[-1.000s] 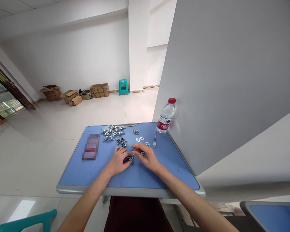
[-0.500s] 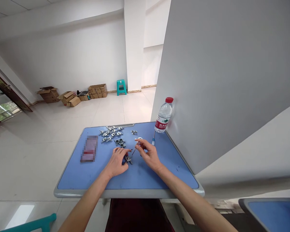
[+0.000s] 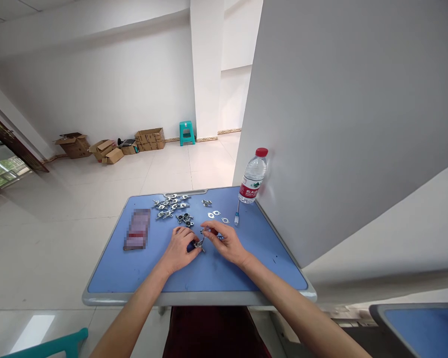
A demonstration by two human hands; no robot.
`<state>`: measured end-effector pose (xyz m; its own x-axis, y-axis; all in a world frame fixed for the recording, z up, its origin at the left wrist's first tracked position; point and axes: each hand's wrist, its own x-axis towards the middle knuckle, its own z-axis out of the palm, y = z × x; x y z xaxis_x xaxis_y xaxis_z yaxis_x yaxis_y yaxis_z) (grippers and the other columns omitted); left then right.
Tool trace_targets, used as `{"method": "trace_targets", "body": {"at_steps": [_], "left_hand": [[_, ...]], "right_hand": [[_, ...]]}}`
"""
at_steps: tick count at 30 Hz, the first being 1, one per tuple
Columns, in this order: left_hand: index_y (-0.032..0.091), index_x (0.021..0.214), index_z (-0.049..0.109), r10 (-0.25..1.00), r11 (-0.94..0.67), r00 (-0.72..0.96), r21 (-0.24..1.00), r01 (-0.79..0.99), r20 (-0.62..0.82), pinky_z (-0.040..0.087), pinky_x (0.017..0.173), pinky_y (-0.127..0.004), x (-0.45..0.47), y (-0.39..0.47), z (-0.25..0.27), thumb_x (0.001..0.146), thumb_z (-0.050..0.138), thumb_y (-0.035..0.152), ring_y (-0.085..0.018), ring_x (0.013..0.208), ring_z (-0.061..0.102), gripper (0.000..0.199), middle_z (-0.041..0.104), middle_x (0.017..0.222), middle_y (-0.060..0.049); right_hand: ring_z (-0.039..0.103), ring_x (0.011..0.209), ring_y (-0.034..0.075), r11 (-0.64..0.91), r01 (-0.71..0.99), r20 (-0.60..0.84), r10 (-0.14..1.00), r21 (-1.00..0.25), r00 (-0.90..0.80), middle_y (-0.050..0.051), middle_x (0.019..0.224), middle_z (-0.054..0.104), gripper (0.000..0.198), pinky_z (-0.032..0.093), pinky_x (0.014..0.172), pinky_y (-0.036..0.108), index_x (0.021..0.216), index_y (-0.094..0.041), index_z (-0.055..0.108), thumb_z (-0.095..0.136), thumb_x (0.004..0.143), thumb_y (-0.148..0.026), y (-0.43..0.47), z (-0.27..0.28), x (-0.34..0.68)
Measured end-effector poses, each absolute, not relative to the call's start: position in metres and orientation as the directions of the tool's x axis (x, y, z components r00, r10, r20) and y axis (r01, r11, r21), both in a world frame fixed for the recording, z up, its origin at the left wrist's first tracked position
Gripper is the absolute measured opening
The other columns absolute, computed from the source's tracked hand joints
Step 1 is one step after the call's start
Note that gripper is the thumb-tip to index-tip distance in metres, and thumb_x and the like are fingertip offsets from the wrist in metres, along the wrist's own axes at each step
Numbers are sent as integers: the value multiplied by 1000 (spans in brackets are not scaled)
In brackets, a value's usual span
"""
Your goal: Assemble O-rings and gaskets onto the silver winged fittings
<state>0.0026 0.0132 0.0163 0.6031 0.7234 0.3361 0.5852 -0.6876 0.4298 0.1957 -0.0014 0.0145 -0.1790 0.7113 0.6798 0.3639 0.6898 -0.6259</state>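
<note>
On the blue desk [image 3: 134,276], my left hand [image 3: 179,252] is closed around the side of a small silver metal fitting [image 3: 198,244], fingers and thumb gripping it. From the right, my right hand [image 3: 227,243] pinches a small screwdriver [image 3: 203,239], its thin shaft slanting down to the fitting; the fingers cover most of its handle. Just beyond the hands sit several dark round metal parts [image 3: 185,219]. A few flat oval metal plates [image 3: 211,215] lie past my right hand. Behind them rest small silver pieces [image 3: 206,203].
A heap of silver fittings [image 3: 170,205] occupies the far left. A pixelated flat item [image 3: 137,229] lies left. A blue-handled screwdriver [image 3: 236,219] lies near a water bottle [image 3: 253,179] against the grey wall [image 3: 339,124]. Cardboard boxes [image 3: 149,140] and a teal stool [image 3: 186,133] stand beyond.
My right hand has moved down and left, bringing the screwdriver nearer the fitting and uncovering the flat plates. My left hand keeps its hold, with the fitting turned slightly.
</note>
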Motion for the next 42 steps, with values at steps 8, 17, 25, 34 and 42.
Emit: {"method": "trace_targets", "body": {"at_steps": [8, 17, 25, 34, 42], "left_hand": [[23, 86, 60, 725, -686, 602, 434, 584, 335, 37, 99, -44, 1, 15, 13, 87, 61, 26, -22, 93, 58, 3, 64, 90, -1], [23, 85, 60, 725, -683, 600, 463, 565, 337, 37, 99, -46, 1, 15, 14, 87, 61, 26, -22, 93, 58, 4, 65, 89, -1], [22, 85, 61, 725, -682, 604, 466, 563, 331, 37, 99, -45, 1, 16, 13, 86, 63, 25, -22, 93, 58, 4, 65, 90, -2], [22, 84, 60, 722, -686, 607, 463, 562, 333, 35, 101, -44, 0, 16, 14, 85, 65, 24, -21, 93, 58, 5, 64, 88, 0], [21, 81, 57, 724, -683, 604, 470, 558, 335, 34, 102, -45, 2, 16, 12, 84, 68, 22, -20, 90, 58, 12, 63, 86, 1]], "right_hand": [[62, 70, 16, 722, 361, 698, 681, -590, -223, 4, 84, 69, 18, 52, 65, 29, 108, -23, 63, 49, 97, -27, -2, 15, 196], [63, 72, 17, 719, 383, 697, 681, -579, -224, 4, 86, 70, 18, 52, 68, 30, 109, -24, 62, 49, 97, -25, -1, 13, 196], [62, 70, 16, 702, 388, 692, 695, -596, -194, 4, 86, 69, 17, 52, 67, 30, 107, -24, 63, 49, 97, -26, -3, 16, 198], [62, 71, 16, 735, 385, 704, 665, -558, -251, 3, 81, 69, 16, 51, 69, 30, 106, -23, 62, 48, 98, -23, -3, 18, 198], [57, 65, 15, 693, 414, 674, 705, -591, -218, 1, 75, 63, 9, 48, 61, 26, 95, -21, 60, 52, 96, -27, -2, 19, 196]]}}
